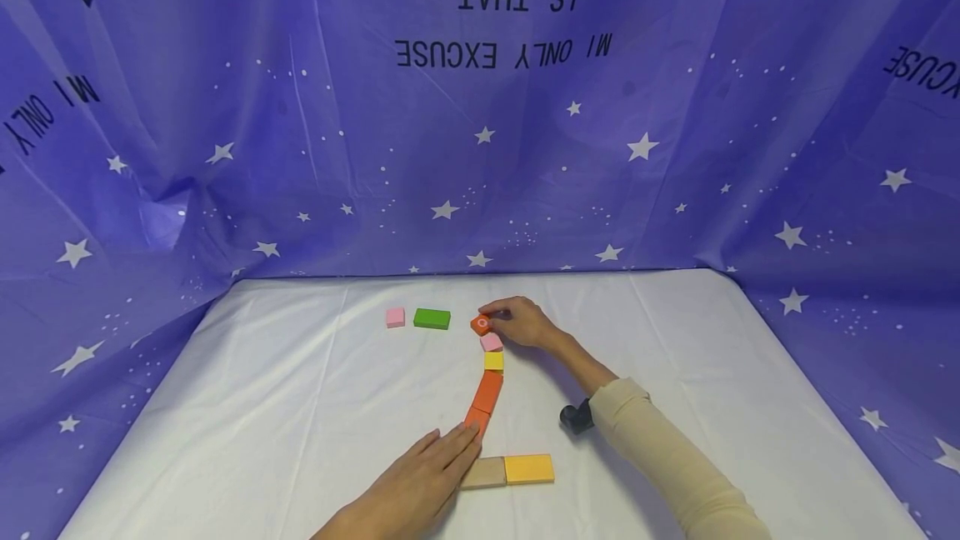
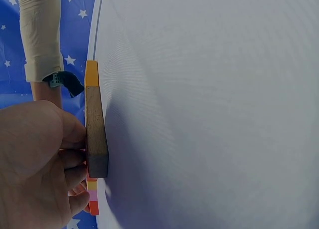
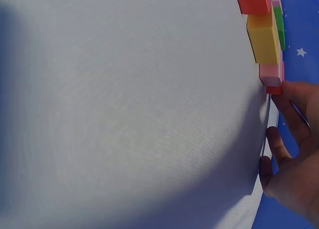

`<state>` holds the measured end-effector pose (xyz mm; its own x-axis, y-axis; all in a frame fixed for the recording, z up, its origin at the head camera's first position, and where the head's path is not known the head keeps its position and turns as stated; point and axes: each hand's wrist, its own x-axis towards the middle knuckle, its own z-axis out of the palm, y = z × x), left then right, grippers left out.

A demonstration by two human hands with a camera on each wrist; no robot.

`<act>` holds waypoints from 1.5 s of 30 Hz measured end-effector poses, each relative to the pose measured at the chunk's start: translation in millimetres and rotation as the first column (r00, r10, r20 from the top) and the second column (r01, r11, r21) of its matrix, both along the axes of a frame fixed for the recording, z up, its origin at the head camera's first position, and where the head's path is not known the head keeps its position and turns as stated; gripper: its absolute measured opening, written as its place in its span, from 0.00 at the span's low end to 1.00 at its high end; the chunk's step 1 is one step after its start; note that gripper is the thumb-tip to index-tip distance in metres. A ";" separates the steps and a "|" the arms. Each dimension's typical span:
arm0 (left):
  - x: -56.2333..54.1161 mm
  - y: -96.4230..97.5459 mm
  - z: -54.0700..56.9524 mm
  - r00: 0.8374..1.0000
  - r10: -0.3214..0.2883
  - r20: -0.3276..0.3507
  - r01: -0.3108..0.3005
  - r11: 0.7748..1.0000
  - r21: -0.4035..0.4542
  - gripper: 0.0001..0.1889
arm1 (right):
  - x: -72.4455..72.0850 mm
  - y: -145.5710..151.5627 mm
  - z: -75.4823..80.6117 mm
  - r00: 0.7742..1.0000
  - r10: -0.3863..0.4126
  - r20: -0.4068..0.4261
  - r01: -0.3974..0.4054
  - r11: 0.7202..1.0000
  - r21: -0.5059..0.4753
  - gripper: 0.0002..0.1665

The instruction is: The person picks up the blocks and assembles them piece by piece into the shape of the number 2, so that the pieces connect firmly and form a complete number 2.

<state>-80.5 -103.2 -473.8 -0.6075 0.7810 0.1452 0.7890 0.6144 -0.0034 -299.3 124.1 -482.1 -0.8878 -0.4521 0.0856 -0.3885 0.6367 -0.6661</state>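
At the far end of a curved row, my right hand (image 1: 522, 322) pinches a small orange block (image 1: 481, 324) with a white ring on it. Touching along the row toward me come a pink block (image 1: 491, 342), a yellow block (image 1: 493, 361) and two longer orange blocks (image 1: 487, 392). My left hand (image 1: 420, 477) lies palm down, its extended fingers resting on the nearest orange block and partly covering it. Beside that hand, a plain wooden block (image 2: 95, 131) meets a yellow-orange block (image 1: 529, 468) end to end.
Left of the row, a green block (image 1: 432, 319) and another pink block (image 1: 395, 317) lie apart on the white tabletop (image 1: 300, 407). A dark device (image 1: 576, 417) shows by the right sleeve. Purple star-printed cloth (image 1: 450, 148) hangs behind and at both sides.
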 end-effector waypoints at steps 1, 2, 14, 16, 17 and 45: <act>-0.1 0.0 -0.1 1.000 0.000 0.001 0.000 1.000 -0.001 0.26 | -0.1 0.0 -0.2 1.000 0.001 0.002 -0.001 1.000 0.001 0.17; -0.1 -0.1 -0.1 1.000 0.000 0.002 0.000 1.000 -0.001 0.26 | -0.2 0.1 -0.4 1.000 0.001 0.000 -0.001 1.000 0.001 0.17; 0.3 -1.1 0.3 0.999 0.002 0.033 -0.002 1.000 -0.009 0.26 | -0.5 -0.3 -2.9 1.000 -0.022 0.009 0.022 1.000 0.023 0.17; 0.3 -0.9 0.3 1.000 0.002 0.028 -0.002 1.000 -0.006 0.26 | -0.3 -0.3 -2.7 1.000 -0.018 0.008 0.018 1.000 0.022 0.17; 0.2 -0.8 0.2 1.000 0.002 0.023 -0.002 1.000 -0.003 0.26 | -0.1 -0.3 -2.3 1.000 -0.016 0.010 0.016 1.000 0.020 0.17; -0.2 -1.3 -2.1 1.000 -0.001 0.006 0.001 1.000 -0.013 0.27 | 0.0 -0.6 -1.0 1.000 0.004 0.004 -0.005 0.999 0.032 0.16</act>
